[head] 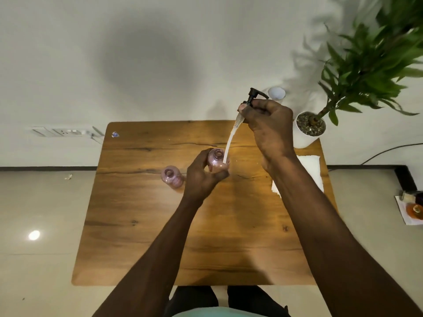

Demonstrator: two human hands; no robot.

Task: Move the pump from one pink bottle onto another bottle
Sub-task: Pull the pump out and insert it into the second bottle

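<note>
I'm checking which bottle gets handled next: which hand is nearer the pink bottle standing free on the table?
Left. The left hand grips the other bottle just right of the free pink bottle. The right hand is raised farther right, holding the pump.

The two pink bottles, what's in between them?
In the head view, the left hand sits between the held bottle and the other bottle.

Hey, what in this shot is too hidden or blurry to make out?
- Head view: the pump collar, covered by the right hand.
- The held bottle's lower body, wrapped by the left hand.
- The tube's tip position, inside or beside the neck: blurred.
- Items at the right edge: cut off.
</note>
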